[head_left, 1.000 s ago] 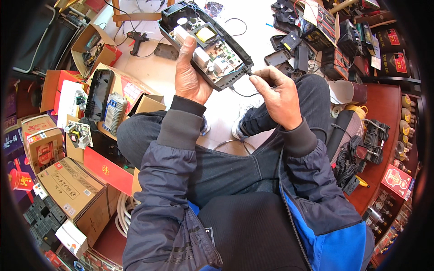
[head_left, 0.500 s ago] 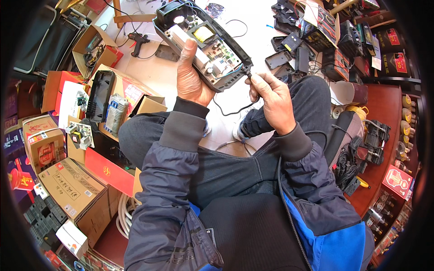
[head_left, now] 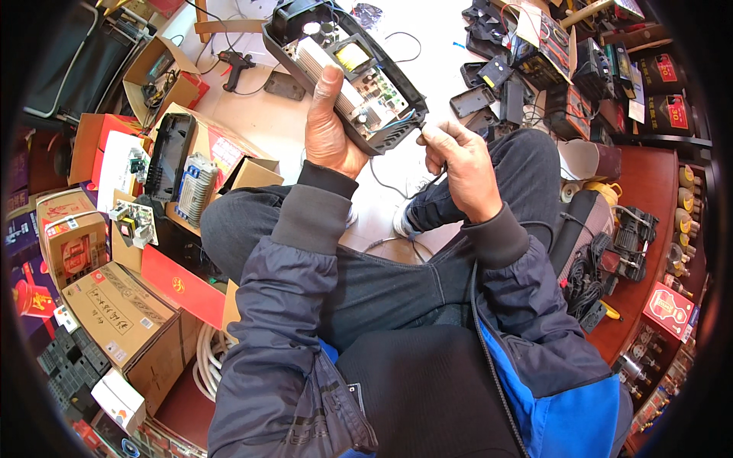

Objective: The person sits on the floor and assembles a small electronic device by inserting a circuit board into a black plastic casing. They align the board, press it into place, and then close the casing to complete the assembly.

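My left hand [head_left: 333,137] grips an open black charger housing [head_left: 397,136] from beneath, its thumb lying along a silver heat sink [head_left: 307,67]. Inside the housing sit a circuit board [head_left: 388,98] with small parts and a yellow-wrapped transformer [head_left: 352,56]. Thin coloured wires show at the housing's near right corner. Just right of that corner, my right hand [head_left: 467,172] is closed in a pinch on a black cable [head_left: 387,185], which hangs down in a loop below the housing. The exact bit between the fingertips is mostly hidden.
Loose black casings [head_left: 471,101] lie on the floor ahead to the right. A glue gun [head_left: 238,67] and a dark flat piece [head_left: 283,87] lie ahead left. Cardboard boxes [head_left: 114,313] and a black shell [head_left: 169,156] are at my left; a reddish shelf [head_left: 641,198] stands right.
The housing has shifted slightly right. My right fingers, which were at its corner with the cable's end piece, now sit a little apart from it, and coloured wires show more plainly there.
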`<act>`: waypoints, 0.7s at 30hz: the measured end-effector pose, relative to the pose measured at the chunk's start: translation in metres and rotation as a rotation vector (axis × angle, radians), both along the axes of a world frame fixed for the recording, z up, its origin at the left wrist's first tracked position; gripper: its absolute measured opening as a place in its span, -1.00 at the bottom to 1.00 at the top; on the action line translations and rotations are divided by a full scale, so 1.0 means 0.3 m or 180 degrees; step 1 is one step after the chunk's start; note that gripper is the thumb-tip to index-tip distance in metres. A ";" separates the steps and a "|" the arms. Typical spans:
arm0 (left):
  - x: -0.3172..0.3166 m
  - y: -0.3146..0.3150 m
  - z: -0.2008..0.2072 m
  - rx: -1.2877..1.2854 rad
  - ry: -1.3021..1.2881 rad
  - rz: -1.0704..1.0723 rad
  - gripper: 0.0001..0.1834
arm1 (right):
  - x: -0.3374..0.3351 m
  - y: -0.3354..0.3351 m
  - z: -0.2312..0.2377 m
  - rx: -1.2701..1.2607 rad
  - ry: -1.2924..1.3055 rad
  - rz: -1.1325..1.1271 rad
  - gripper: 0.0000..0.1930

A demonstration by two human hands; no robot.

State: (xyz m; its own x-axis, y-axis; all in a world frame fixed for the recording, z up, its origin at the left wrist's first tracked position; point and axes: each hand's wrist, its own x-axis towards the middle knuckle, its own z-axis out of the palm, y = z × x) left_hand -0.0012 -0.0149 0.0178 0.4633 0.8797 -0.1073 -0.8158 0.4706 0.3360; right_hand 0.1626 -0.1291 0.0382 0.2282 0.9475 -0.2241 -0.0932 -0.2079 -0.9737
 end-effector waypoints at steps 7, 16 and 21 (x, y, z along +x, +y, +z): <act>-0.013 0.005 -0.011 -0.0028 0.0012 -0.0064 -0.19 | 0.064 0.016 0.032 -0.0106 -0.0360 0.0495 -0.69; -0.009 0.001 -0.022 0.0086 0.0032 -0.0141 -0.10 | 0.046 -0.008 0.070 0.0070 -0.0078 0.0332 -0.74; -0.011 -0.003 -0.032 0.0225 0.0034 -0.0163 -0.14 | 0.034 -0.012 0.059 0.0007 -0.0020 0.0276 -0.71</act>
